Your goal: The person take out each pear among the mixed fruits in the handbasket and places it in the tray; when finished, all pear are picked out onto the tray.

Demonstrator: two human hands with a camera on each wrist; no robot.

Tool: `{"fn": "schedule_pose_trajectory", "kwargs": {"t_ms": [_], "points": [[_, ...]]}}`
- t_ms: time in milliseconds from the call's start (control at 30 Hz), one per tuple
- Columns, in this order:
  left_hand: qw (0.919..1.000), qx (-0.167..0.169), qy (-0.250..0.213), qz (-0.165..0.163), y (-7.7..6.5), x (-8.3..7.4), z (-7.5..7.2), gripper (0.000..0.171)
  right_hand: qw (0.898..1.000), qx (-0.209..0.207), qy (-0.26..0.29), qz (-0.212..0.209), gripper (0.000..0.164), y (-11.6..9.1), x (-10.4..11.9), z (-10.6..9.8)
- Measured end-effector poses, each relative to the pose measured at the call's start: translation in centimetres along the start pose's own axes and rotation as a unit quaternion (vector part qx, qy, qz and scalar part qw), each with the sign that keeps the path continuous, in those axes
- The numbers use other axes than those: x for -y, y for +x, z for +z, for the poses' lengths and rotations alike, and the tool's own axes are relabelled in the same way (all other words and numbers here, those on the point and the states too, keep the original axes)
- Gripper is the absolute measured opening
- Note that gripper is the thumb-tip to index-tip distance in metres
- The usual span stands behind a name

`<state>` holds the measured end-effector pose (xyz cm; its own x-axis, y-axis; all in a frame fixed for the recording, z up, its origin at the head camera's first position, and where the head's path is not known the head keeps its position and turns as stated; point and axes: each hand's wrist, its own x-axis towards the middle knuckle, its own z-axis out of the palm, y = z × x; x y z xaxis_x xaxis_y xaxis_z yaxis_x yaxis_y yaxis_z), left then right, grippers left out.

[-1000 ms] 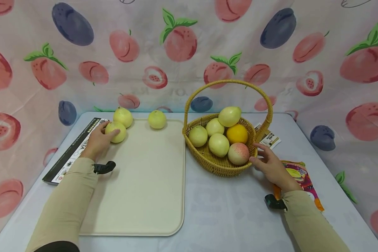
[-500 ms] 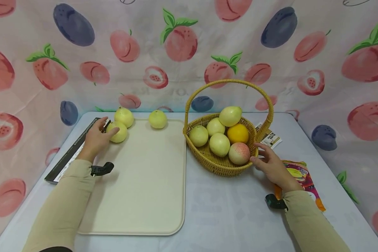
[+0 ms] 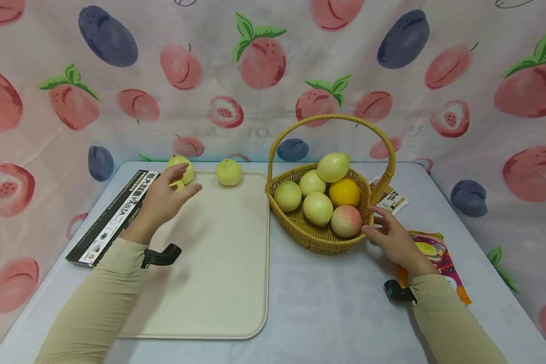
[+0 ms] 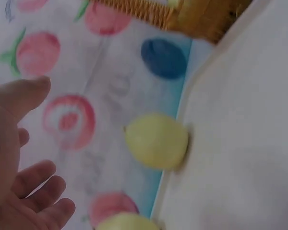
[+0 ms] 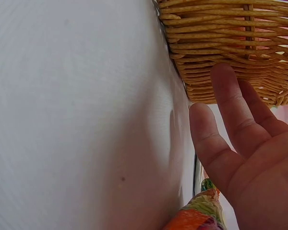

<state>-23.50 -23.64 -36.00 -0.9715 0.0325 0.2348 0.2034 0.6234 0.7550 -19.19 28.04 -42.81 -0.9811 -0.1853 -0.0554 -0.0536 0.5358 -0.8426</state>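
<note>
My left hand [image 3: 166,194] is above the beige tray [image 3: 214,263], fingers spread and holding nothing. In the head view it partly covers a pale yellow-green pear [image 3: 188,174] at the tray's back left and mostly hides another pear [image 3: 177,186]. A third pear [image 3: 228,172] sits at the tray's back edge; the left wrist view shows a pear [image 4: 157,141] at that edge. My right hand [image 3: 397,241] rests its fingertips against the right side of the wicker basket [image 3: 316,245]; its fingers [image 5: 234,108] look straight in the right wrist view. Inside lie several pale green fruits, an orange [image 3: 344,192] and a peach [image 3: 346,221].
A black-and-white pasta box [image 3: 111,217] lies along the tray's left side. Behind the basket's right side are small packets [image 3: 393,201]. A red and orange snack bag [image 3: 437,258] lies beside my right wrist. A fruit-print cloth [image 3: 259,106] hangs behind the table.
My left hand has come off the front pear, drifted right and opened its fingers above the tray. The pears stay on the tray. My right hand keeps its place at the basket.
</note>
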Motion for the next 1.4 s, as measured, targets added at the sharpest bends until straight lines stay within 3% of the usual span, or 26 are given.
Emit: {"fn": "schedule_pose_trajectory", "kwargs": {"t_ms": [233,500,900,1233,1400], "points": [[0.9938,0.072,-0.007,0.084,-0.3,-3.8,3.2,0.065,1.0,0.001,0.001,0.009,0.07,-0.1,0.0,0.1],[0.9714,0.185,0.004,0.149,1.1,-6.8,8.5,0.063,1.0,0.0,0.005,0.004,0.069,0.1,0.2,0.1],[0.9521,0.261,-0.033,0.155,2.4,-10.1,14.9,0.064,1.0,-0.004,0.011,-0.001,0.068,0.0,-0.1,0.0],[0.9413,0.291,-0.021,0.17,3.0,-11.6,17.7,0.067,1.0,-0.003,0.013,0.001,0.068,0.0,0.0,0.0],[0.9397,0.301,-0.02,0.162,3.0,-11.9,18.8,0.068,1.0,-0.005,0.014,-0.003,0.067,-0.1,0.0,0.0]]}}
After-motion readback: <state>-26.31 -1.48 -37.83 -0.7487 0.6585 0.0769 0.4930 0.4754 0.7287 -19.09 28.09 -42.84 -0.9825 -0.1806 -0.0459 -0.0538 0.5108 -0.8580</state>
